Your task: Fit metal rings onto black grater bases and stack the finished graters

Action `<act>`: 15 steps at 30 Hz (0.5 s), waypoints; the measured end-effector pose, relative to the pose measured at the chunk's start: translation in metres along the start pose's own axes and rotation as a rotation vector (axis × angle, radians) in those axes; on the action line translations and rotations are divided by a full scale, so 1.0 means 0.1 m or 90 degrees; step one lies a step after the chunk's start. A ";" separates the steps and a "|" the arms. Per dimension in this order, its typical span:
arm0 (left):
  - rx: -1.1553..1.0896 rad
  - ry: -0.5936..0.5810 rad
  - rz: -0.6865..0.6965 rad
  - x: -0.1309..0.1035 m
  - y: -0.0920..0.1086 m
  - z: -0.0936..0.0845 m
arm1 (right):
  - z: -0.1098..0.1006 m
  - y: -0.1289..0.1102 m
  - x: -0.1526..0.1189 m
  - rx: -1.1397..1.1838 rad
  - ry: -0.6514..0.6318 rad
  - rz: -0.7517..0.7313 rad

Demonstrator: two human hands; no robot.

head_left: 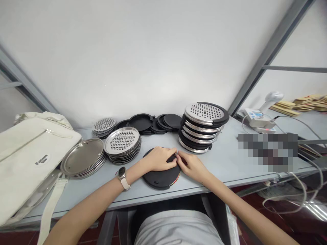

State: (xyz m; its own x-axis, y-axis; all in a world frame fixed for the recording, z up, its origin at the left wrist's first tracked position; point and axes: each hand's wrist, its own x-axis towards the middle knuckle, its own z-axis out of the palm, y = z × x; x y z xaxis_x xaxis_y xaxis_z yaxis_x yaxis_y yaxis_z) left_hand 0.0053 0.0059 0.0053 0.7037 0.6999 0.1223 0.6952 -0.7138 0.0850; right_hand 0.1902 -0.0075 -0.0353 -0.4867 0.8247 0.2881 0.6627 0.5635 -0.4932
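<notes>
A black round disc [155, 178] lies on the table in front of me, with a strip of red and yellow along its right edge. My left hand [162, 159] grips it from above, palm over its top and fingers curled toward the far right rim. At that rim my right hand [190, 165] pinches with thumb and forefinger, touching the left fingertips. What sits between the right fingertips is too small to make out. To the left stand a stack of perforated metal grater discs [122, 140] and a stack of plain metal discs [83, 156].
Black round parts [140, 122] lie along the wall. A tall stack of black-rimmed metal discs [204, 114] stands behind my right hand. A white bag [33, 160] covers the table's left end. At right are a white scanner [272, 102], cables and wooden pieces [310, 102].
</notes>
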 end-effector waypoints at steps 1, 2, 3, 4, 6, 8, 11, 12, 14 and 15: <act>0.001 0.001 0.001 0.00 0.00 0.00 | 0.00 0.00 0.00 0.004 -0.002 0.000; 0.000 0.003 0.003 0.00 0.00 0.00 | 0.00 0.00 0.00 0.009 -0.004 -0.001; 0.000 0.005 0.006 0.00 0.00 0.00 | -0.01 0.00 0.00 0.015 -0.005 -0.002; -0.001 0.008 0.009 0.00 0.00 0.01 | -0.01 0.00 0.00 0.021 -0.006 -0.002; -0.002 0.012 0.010 0.00 0.00 0.01 | -0.01 -0.01 0.00 0.029 -0.007 -0.003; -0.002 0.014 0.005 0.00 0.00 0.01 | -0.01 -0.01 0.00 0.031 -0.010 -0.004; -0.002 0.016 -0.007 -0.01 0.01 0.00 | -0.01 0.00 0.00 0.029 -0.007 -0.001; -0.002 0.015 -0.010 -0.01 0.01 0.00 | -0.01 0.00 0.00 0.028 -0.005 0.002; -0.004 0.012 -0.017 -0.01 0.02 0.00 | 0.00 0.01 0.00 0.027 -0.001 0.007; -0.004 0.011 -0.024 -0.01 0.02 0.01 | 0.00 0.01 0.00 0.026 0.001 0.010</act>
State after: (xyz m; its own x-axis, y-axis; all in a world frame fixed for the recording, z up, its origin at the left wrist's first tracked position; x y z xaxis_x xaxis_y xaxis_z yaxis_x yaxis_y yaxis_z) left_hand 0.0062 0.0040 0.0048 0.6741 0.7261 0.1359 0.7203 -0.6868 0.0968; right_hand 0.1908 -0.0069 -0.0362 -0.4764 0.8331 0.2810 0.6465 0.5485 -0.5303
